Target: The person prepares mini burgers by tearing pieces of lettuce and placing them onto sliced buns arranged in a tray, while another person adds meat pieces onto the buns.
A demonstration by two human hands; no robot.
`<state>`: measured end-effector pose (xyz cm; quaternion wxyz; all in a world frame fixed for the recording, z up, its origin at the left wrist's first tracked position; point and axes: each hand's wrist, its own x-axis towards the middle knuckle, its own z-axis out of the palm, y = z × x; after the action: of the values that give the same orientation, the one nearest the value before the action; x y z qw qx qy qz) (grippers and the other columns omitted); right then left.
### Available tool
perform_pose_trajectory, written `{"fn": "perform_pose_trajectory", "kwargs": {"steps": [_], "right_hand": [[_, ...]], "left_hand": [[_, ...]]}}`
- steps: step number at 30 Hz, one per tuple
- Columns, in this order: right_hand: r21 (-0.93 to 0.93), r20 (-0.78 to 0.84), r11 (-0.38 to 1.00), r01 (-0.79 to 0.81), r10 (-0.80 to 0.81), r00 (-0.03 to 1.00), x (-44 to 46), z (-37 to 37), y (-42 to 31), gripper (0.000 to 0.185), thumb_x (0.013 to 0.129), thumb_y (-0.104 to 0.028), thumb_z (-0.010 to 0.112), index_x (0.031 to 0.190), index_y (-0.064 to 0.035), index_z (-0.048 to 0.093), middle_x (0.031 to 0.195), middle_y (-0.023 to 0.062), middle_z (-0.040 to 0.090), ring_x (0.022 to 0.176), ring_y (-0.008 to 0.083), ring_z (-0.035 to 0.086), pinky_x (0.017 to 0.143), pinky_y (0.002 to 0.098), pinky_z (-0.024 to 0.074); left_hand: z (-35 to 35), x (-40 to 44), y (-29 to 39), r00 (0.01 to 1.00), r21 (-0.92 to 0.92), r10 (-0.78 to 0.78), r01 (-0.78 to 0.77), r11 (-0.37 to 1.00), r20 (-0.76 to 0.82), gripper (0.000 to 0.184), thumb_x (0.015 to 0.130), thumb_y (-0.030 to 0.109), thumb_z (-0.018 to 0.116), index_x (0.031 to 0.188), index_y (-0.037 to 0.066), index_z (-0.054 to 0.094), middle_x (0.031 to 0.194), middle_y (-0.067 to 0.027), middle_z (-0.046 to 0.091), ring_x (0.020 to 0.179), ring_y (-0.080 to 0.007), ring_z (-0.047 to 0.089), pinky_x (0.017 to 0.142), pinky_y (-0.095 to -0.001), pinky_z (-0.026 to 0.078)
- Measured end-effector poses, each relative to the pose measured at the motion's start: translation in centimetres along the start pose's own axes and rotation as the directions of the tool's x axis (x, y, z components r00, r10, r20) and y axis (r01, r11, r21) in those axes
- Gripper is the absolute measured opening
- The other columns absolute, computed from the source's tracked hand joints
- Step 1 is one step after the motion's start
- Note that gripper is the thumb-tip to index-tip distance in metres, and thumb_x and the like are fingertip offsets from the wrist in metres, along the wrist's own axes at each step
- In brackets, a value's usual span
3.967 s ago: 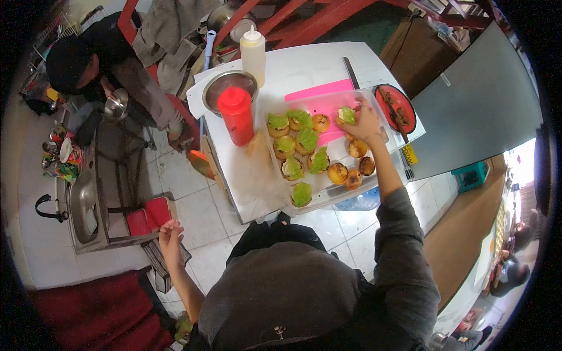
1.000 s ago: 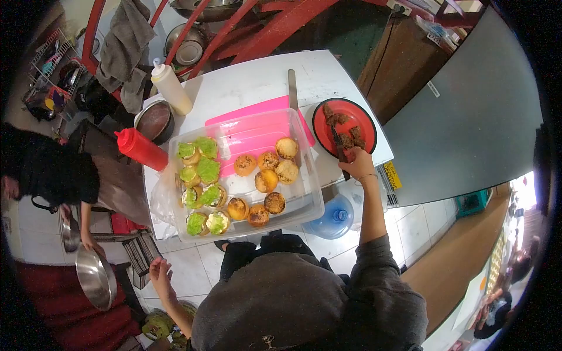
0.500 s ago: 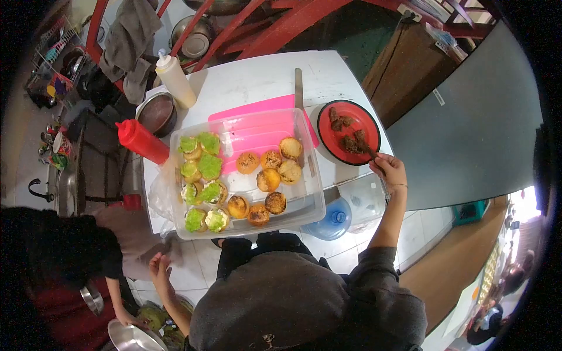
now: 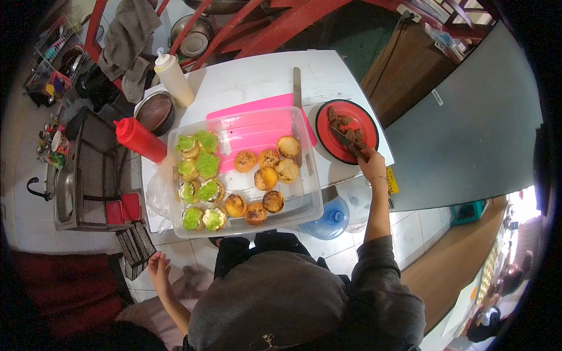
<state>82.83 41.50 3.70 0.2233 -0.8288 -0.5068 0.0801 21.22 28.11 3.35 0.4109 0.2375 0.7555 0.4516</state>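
Note:
My right hand is closed around the dark handle of a knife, whose blade reaches over the red plate. Chunks of browned meat lie on this dark-rimmed plate, touching or close beside the blade. My left hand hangs left of my body below the table, its fingers loosely bent and apart, with nothing in it. Between my hands stands a clear plastic tub. Bun halves topped with shredded green lettuce fill its left side; several toasted bun halves lie at its right.
A red squeeze bottle, a cream-coloured squeeze bottle and a dark pot stand at the table's left. A pink cutting board and a long metal spatula lie behind the tub. A blue water jug is below.
My right hand has shifted slightly left and inward, bringing the knife blade across the plate and its meat. The co-worker with metal bowls at lower left has moved mostly out of view.

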Motion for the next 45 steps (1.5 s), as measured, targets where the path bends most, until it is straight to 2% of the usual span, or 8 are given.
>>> {"fn": "perform_pose_trajectory", "kwargs": {"steps": [11, 18, 21, 30, 33, 36, 42, 45], "right_hand": [[-0.112, -0.083, 0.994, 0.009, -0.019, 0.996, 6.2, -0.1, 1.1, 0.024, 0.073, -0.030, 0.059, 0.082, -0.0083, 0.065, 0.081, 0.0185, 0.060, 0.077, 0.0352, 0.058, 0.070, 0.0411, 0.0466], [-0.054, 0.201, 0.980, -0.192, 0.199, 0.959, 9.1, -0.4, -2.9, 0.028, 0.065, -0.027, 0.071, 0.077, -0.0024, 0.064, 0.069, 0.0102, 0.063, 0.064, 0.0209, 0.061, 0.062, 0.0316, 0.0466], [-0.054, 0.257, 0.995, -0.087, 0.097, 0.961, 10.3, 0.6, -1.9, 0.030, 0.060, -0.024, 0.075, 0.076, -0.0018, 0.063, 0.068, 0.0095, 0.062, 0.063, 0.0189, 0.060, 0.059, 0.0302, 0.0458], [0.182, 0.297, 0.969, -0.166, 0.107, 0.949, 13.2, 2.9, 1.6, 0.024, 0.062, -0.017, 0.070, 0.074, 0.0018, 0.062, 0.069, 0.0089, 0.062, 0.062, 0.0175, 0.057, 0.058, 0.0292, 0.0443], [0.138, 0.265, 0.983, -0.125, 0.085, 0.960, 15.7, 4.2, 5.4, 0.027, 0.063, -0.019, 0.071, 0.075, 0.0035, 0.062, 0.070, 0.0084, 0.062, 0.061, 0.0177, 0.056, 0.058, 0.0291, 0.0445], [0.248, 0.440, 0.958, -0.147, 0.024, 0.898, 13.0, 1.2, 1.0, 0.032, 0.061, -0.023, 0.073, 0.075, 0.0031, 0.062, 0.072, 0.0091, 0.062, 0.062, 0.0173, 0.057, 0.058, 0.0296, 0.0443], [-0.219, 0.359, 0.976, 0.000, 0.081, 0.930, 10.8, -2.0, -4.5, 0.048, 0.053, -0.035, 0.077, 0.073, 0.0063, 0.061, 0.066, 0.0152, 0.061, 0.064, 0.0239, 0.060, 0.060, 0.0318, 0.0453], [-0.270, 0.382, 0.963, 0.020, 0.088, 0.920, 12.0, -0.5, -2.5, 0.052, 0.051, -0.037, 0.077, 0.074, 0.0069, 0.061, 0.066, 0.0177, 0.060, 0.065, 0.0265, 0.060, 0.061, 0.0321, 0.0456]], "left_hand": [[-1.5, -1.0, -0.3, 1.000, 0.000, -0.015, 0.015, 1.000, -0.025, 0.028, 0.079, 0.025, 0.059, 0.102, 0.012, 0.051, 0.095, 0.0009, 0.054, 0.083, -0.0125, 0.052, 0.077, -0.0322, 0.037], [-1.3, -1.2, 0.3, 0.999, 0.008, -0.014, 0.014, 1.000, -0.045, 0.029, 0.079, 0.027, 0.059, 0.102, 0.011, 0.051, 0.095, 0.0005, 0.053, 0.084, -0.0135, 0.052, 0.079, -0.0337, 0.037], [-1.5, -1.3, 0.0, 0.998, -0.004, -0.034, 0.034, 0.999, -0.050, 0.028, 0.079, 0.026, 0.059, 0.102, 0.011, 0.051, 0.096, 0.0001, 0.054, 0.085, -0.0138, 0.052, 0.078, -0.0333, 0.037], [-2.6, -1.2, -0.5, 0.997, 0.002, -0.007, 0.007, 1.000, -0.074, 0.029, 0.078, 0.028, 0.061, 0.101, 0.014, 0.052, 0.095, 0.0016, 0.054, 0.086, -0.0137, 0.053, 0.076, -0.0335, 0.037], [-2.8, -1.1, -0.4, 0.997, 0.005, -0.011, 0.011, 1.000, -0.082, 0.029, 0.077, 0.027, 0.062, 0.101, 0.013, 0.052, 0.095, 0.0011, 0.054, 0.085, -0.0138, 0.053, 0.076, -0.0338, 0.037], [-3.3, -0.9, -0.8, 0.995, -0.017, -0.032, 0.031, 0.999, -0.090, 0.030, 0.077, 0.028, 0.063, 0.100, 0.013, 0.052, 0.095, -0.0002, 0.054, 0.086, -0.0152, 0.053, 0.078, -0.0336, 0.037], [-4.0, -0.6, -0.6, 0.994, -0.004, -0.027, 0.027, 1.000, -0.102, 0.032, 0.077, 0.030, 0.063, 0.101, 0.012, 0.052, 0.096, -0.0009, 0.054, 0.088, -0.0157, 0.053, 0.080, -0.0339, 0.036], [-3.6, -0.7, 0.0, 0.993, 0.003, -0.012, 0.013, 1.000, -0.122, 0.031, 0.079, 0.026, 0.060, 0.103, 0.010, 0.051, 0.095, -0.0009, 0.054, 0.084, -0.0140, 0.052, 0.077, -0.0318, 0.038]]}}
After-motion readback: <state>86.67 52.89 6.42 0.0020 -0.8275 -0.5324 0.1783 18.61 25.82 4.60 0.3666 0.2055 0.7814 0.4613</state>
